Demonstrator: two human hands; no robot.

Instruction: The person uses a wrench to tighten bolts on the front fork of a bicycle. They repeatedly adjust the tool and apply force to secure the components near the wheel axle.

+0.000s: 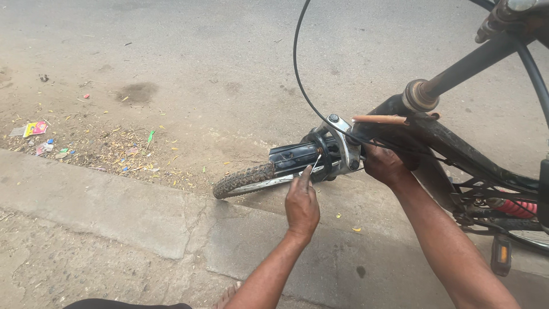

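A black bicycle [452,146] stands before me with its front wheel [243,180] pointing left over a concrete curb. My left hand [302,201] pinches a thin metal cable end or small tool [315,162] and holds it up against the silver front brake arm [343,146]. My right hand [384,165] reaches in behind the fork, gripping the brake and fork on the right side. A black brake cable [297,68] loops upward from the brake toward the handlebar. A brown stick-like tool [380,119] lies across the frame just above my right hand.
A concrete curb [143,212] runs across the lower view, with a dusty road [200,57] beyond it. Litter and dry debris [103,150] lie at the road's edge on the left. A pedal with an orange reflector [501,254] hangs at the right. My toes [227,296] show at the bottom.
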